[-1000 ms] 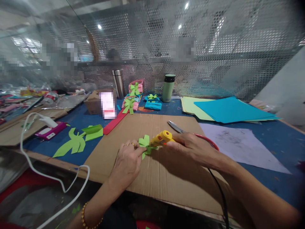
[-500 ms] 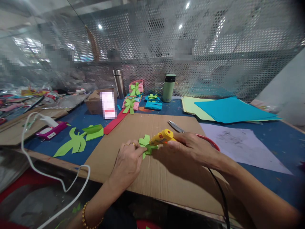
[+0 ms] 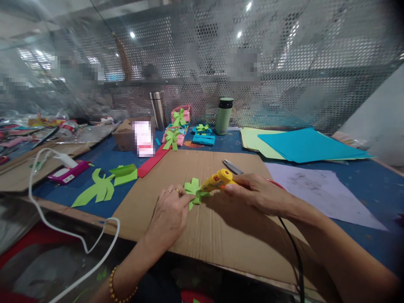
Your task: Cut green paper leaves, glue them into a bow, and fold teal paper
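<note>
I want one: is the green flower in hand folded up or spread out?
Spread: the green flower has petals pointing different ways; the left hand hides part.

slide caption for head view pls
Left hand holds green paper on cardboard; right hand points a glue gun at it.

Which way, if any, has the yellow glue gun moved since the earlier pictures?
Yes: the glue gun has shifted slightly rightward in view, judged against the scissors.

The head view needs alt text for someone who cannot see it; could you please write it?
A right hand aims a yellow glue gun at a green paper flower, steadied on brown cardboard by the left hand. Scissors lie beyond the glue gun.
</note>
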Available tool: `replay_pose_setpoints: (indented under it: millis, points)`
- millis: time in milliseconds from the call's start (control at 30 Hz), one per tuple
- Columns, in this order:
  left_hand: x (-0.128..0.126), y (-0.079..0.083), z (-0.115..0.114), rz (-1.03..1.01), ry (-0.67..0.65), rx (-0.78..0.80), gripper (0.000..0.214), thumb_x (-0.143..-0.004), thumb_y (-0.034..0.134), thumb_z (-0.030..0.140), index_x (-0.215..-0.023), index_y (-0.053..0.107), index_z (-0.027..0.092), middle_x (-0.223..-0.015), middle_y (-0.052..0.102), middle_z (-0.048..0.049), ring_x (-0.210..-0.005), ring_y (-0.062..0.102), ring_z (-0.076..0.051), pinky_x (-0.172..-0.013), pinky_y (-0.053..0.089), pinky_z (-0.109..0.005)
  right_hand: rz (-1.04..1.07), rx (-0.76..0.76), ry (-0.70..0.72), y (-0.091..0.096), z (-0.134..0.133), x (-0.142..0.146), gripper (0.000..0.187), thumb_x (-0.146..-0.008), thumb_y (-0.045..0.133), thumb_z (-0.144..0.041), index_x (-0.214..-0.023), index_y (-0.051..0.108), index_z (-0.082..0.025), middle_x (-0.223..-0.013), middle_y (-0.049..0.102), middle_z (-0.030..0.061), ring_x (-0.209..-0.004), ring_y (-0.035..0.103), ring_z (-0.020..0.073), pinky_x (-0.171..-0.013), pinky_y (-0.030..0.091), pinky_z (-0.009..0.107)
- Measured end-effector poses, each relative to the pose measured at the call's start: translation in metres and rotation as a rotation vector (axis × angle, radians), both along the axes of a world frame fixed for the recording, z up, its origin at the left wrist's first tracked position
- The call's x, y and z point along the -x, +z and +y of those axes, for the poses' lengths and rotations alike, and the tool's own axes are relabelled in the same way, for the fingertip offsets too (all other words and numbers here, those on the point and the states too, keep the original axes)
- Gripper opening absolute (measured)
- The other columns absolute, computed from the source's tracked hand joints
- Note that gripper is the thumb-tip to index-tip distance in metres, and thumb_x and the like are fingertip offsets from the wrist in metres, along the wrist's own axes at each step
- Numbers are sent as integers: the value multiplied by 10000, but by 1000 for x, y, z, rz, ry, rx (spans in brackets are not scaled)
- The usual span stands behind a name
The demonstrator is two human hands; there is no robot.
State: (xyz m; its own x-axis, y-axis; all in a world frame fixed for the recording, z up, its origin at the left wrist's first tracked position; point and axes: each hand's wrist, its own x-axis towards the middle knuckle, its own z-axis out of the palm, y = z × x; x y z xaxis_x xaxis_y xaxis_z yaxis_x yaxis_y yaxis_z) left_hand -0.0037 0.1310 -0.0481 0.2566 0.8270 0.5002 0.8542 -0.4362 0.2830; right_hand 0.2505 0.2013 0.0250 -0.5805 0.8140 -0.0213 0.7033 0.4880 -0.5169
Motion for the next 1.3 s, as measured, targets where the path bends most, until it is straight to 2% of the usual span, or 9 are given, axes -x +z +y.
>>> replay_pose_setpoints:
  millis: [133,367,600,767,967,1300]
  points:
    - [0,1,0,-3,-1,3,314,-920,494,96,-1103,714,225,-914,585,-67,-882,511,-217,-771,404,-378,45,-26,8,1,-1,2,562,-961,387,-648,-938,696,-180,-680,576,9,-585,496,142,-493,273,244]
    - [0,1,0,1,5,2,320,-919,492,91,-1110,712,224,-926,593,-70,-888,513,-221,-776,410,-388,88,-35,73,3,-4,7,553,-976,376,-618,-880,668,-159,-654,517,-16,-569,440,120,-516,283,254]
    - [-1,2,-1,1,7,10,325,-921,496,97,-1132,707,224,-929,590,-69,-894,517,-221,-779,410,-388,73,-24,83,6,-8,10,508,-989,381,-570,-967,685,-163,-718,582,-4,-617,474,134,-551,313,262]
    - [0,0,0,0,7,-7,322,-916,493,94,-1113,710,228,-918,597,-69,-886,517,-220,-760,403,-378,38,-23,41,9,-5,3,581,-957,376,-650,-855,672,-161,-647,530,-12,-572,457,131,-505,272,255]
    - [0,1,0,-15,0,-6,307,-918,495,97,-1097,711,221,-919,596,-67,-892,521,-222,-783,407,-387,5,-23,68,9,-2,0,607,-963,345,-664,-830,659,-161,-650,554,9,-582,480,144,-517,281,255]
    - [-1,2,-1,-15,4,14,324,-915,494,89,-1114,713,220,-922,590,-70,-895,513,-227,-779,405,-388,-42,-26,20,5,-3,2,615,-954,342,-684,-926,692,-178,-683,577,14,-606,509,164,-526,300,261]
